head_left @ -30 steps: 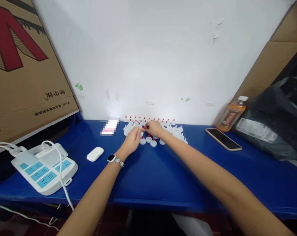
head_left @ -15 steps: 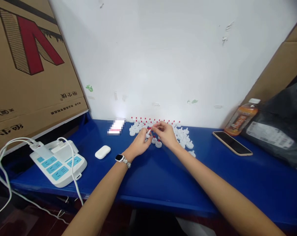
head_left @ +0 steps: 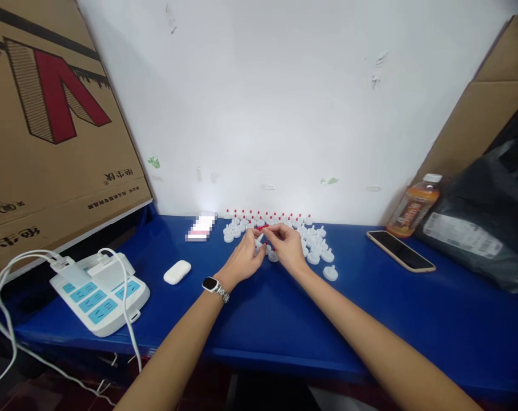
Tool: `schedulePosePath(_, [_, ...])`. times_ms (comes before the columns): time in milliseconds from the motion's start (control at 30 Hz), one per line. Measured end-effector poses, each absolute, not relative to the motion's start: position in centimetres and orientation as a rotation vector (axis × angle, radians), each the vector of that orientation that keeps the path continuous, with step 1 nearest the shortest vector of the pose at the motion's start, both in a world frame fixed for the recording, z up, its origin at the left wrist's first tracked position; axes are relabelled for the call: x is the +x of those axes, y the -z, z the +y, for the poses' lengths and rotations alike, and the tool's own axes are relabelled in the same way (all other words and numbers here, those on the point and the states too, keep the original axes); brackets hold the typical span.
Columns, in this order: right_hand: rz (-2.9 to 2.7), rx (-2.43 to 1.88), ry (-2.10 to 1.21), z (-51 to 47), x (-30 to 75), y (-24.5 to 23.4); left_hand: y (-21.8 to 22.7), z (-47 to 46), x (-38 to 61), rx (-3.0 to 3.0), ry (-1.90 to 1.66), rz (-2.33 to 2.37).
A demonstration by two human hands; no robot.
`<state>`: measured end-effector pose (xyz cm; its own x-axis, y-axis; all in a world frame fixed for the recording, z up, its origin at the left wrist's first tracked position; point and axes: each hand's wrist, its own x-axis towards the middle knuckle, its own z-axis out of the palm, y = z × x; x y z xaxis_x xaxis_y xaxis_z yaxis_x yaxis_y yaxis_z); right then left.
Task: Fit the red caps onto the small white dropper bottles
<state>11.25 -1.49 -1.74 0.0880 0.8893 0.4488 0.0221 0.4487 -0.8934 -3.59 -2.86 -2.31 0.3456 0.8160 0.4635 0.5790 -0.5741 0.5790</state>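
My left hand [head_left: 243, 258], a watch on its wrist, is closed around a white nozzle cap [head_left: 259, 242] whose narrow tip points up and to the right. At that tip, the fingers of my right hand [head_left: 288, 245] are pinched together on a small red tip cap, mostly hidden by the fingertips. Just behind the fingers lie several loose red tip caps [head_left: 264, 227]. White nozzle caps with red tips [head_left: 274, 217] stand in rows along the wall. To the right of my right hand is a cluster of white nozzle caps without red tips [head_left: 316, 242].
One white nozzle cap [head_left: 330, 273] lies apart on the blue table [head_left: 276, 319]. At left are a white earphone case [head_left: 177, 272] and a power strip [head_left: 102, 302] with cables. A phone [head_left: 401, 251], an orange drink bottle [head_left: 414, 205] and a dark plastic bag [head_left: 477, 211] are at right.
The view has shifted slightly. Both hands stay together at the nozzle cap, and the red at its tip, seen before, is now hidden by my right fingers.
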Motion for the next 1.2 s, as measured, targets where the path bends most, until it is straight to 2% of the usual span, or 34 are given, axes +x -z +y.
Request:
schedulePosePath(333, [-1.309, -0.853, -0.794, -1.5, 11.2, 2.2, 2.2, -3.3, -3.0, 2.322, -1.077, 1.330])
schedulePosePath(800, [-1.422, -0.832, -0.789, -1.6, 10.9, 1.2, 2.3, -2.9, -3.3, 2.318, -1.182, 1.138])
schedulePosePath(1000, [-1.585, -1.018, -0.446, 0.8, 12.4, 0.5, 2.2, -0.9, -6.4, 2.216, -1.304, 1.381])
schedulePosePath(1200, [-1.931, -1.181, -0.358, 3.5, 12.8, 1.6, 3.4, 0.5, -9.5, 2.026, -1.273, 1.903])
